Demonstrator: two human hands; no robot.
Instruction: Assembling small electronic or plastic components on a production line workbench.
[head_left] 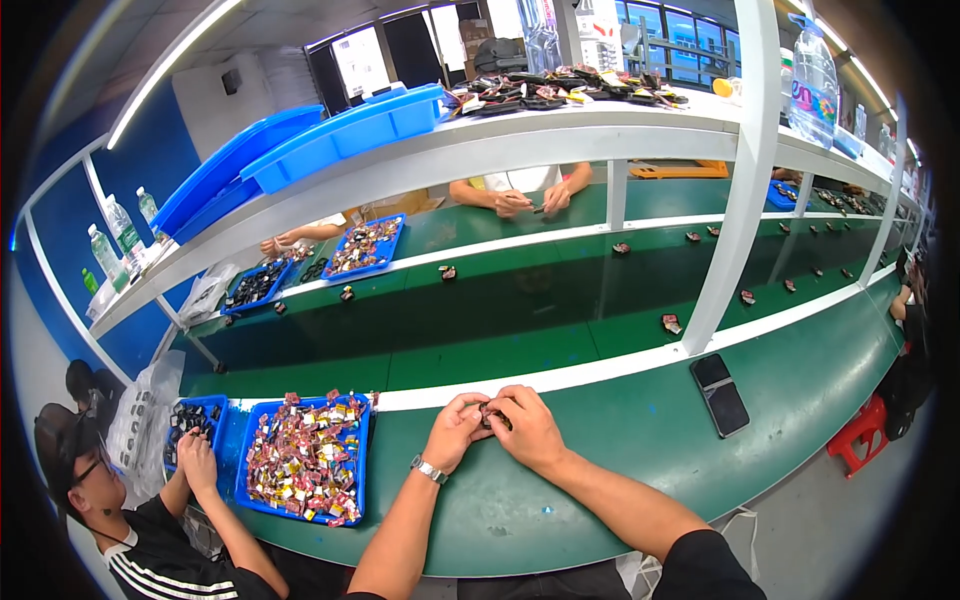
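Note:
My left hand [456,434], with a metal-banded watch at the wrist, is closed in a pinch above the green bench. My right hand [530,430] meets it fingertip to fingertip. Between them they grip a small dark part with reddish bits [490,417], mostly covered by the fingers. To their left stands a blue tray [363,470] heaped with small red, white and yellow electronic pieces [305,455]. A folding phone [720,396] lies on the bench to the right of my hands.
At left a person in a cap [60,450] sits by a smaller blue tray [219,408] of black parts. A green conveyor [480,350] carrying scattered small parts runs beyond a white rail. White posts [740,200] hold up a shelf with blue trays [345,140] and bottles. Co-workers sit across.

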